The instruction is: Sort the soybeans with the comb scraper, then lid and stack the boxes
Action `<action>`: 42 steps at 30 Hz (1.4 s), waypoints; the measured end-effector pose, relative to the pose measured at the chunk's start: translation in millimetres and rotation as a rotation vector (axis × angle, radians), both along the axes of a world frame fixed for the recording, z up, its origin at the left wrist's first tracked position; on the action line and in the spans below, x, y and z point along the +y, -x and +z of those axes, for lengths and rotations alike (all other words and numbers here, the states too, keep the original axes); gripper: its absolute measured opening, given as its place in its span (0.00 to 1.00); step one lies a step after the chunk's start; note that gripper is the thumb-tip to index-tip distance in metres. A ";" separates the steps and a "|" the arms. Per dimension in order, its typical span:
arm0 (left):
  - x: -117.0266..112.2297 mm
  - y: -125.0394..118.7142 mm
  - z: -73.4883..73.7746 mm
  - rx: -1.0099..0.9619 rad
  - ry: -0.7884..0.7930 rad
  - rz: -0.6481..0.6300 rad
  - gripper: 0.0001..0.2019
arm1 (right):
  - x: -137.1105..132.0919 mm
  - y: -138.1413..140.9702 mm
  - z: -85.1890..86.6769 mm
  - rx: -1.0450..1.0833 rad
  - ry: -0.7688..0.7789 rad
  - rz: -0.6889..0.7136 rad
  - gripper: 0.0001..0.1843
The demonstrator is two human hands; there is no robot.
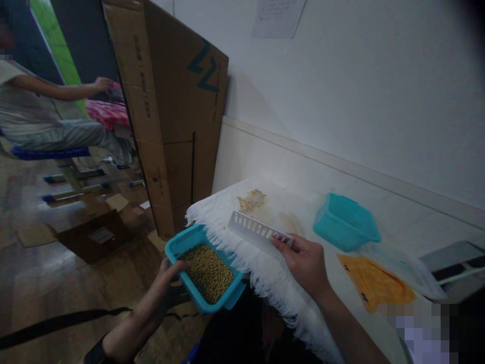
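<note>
My left hand (170, 275) grips the rim of a turquoise plastic container (206, 307), thumb over the edge. Small round yellow-green beans (210, 273) lie inside it. The container is held at the near edge of a white fringed cloth (261, 258). In my right hand (305, 263) is a white slotted plastic strip (248, 228), pinched at its right end and held over the cloth. Beyond the strip, a scatter of small pale bits (252, 200) lies on the cloth.
A second turquoise container (344, 222) stands at the right, near an orange cloth pouch (377, 283) and a clear plastic bag (413, 270). A tall cardboard box (182, 111) rises at the left. Behind it a person (41, 106) sits on a stool. An opened carton (93, 237) lies on the floor.
</note>
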State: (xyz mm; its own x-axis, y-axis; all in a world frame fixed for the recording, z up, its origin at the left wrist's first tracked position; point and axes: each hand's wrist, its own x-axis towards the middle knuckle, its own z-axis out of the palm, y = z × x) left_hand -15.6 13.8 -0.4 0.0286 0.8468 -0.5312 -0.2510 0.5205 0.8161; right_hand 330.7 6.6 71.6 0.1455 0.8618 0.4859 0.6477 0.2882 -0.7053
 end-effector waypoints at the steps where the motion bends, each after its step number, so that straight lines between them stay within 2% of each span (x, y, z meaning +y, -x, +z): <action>1: 0.2 0.0 -0.2 0.002 -0.002 0.002 0.33 | -1.3 -0.3 0.2 0.004 -0.003 0.002 0.14; 4: 1.0 0.3 -1.0 -0.001 0.001 0.002 0.34 | -1.8 1.3 0.1 0.020 -0.019 -0.001 0.13; 9: 1.2 0.8 -1.3 -0.005 -0.004 -0.003 0.30 | 3.7 8.8 -1.7 0.033 -0.013 -0.006 0.14; 24: -0.3 0.7 -3.5 0.004 -0.013 -0.009 0.33 | 0.7 8.9 4.8 0.024 -0.012 0.061 0.10; 30: -2.2 0.8 2.2 -0.033 -0.022 -0.028 0.34 | 0.3 11.6 4.8 0.062 -0.004 0.072 0.09; 36: -2.4 -1.0 5.1 -0.042 -0.023 -0.012 0.35 | 1.0 15.6 5.3 0.092 0.006 -0.028 0.15; 42: -3.1 0.6 4.8 -0.026 -0.030 -0.020 0.36 | 1.0 40.0 9.6 0.215 0.028 -0.021 0.18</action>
State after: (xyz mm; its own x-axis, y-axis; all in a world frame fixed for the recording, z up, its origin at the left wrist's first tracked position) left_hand -16.1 10.7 4.5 0.0594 0.8612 -0.5047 -0.2616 0.5014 0.8247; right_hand 290.7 7.6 81.2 0.2614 0.8704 0.4171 0.4869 0.2542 -0.8357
